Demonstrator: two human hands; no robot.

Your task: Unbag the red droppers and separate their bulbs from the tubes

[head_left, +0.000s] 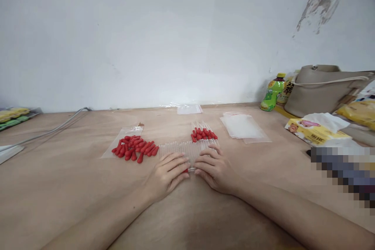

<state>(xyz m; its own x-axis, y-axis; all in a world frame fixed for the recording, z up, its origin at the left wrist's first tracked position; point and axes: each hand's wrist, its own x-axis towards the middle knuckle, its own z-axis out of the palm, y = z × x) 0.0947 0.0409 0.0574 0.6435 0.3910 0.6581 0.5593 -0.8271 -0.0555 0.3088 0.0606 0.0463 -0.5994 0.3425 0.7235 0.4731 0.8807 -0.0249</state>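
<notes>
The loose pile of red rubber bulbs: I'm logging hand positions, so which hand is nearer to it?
Left. The left hand lies just right of and below the pile of red bulbs; the right hand is farther right, beyond it.

A pale wooden desk (73,187) ran up to a white wall and carried a heap of red rubber bulbs (135,149) on a clear bag, a row of glass tubes (187,149) and a bundle of red-capped droppers (203,133). To the right lay a stack of clear bags (244,127), a green bottle (272,93), a beige handbag (324,88) and a tissue pack (318,131). A grey cable (55,128) crossed the left side.
</notes>
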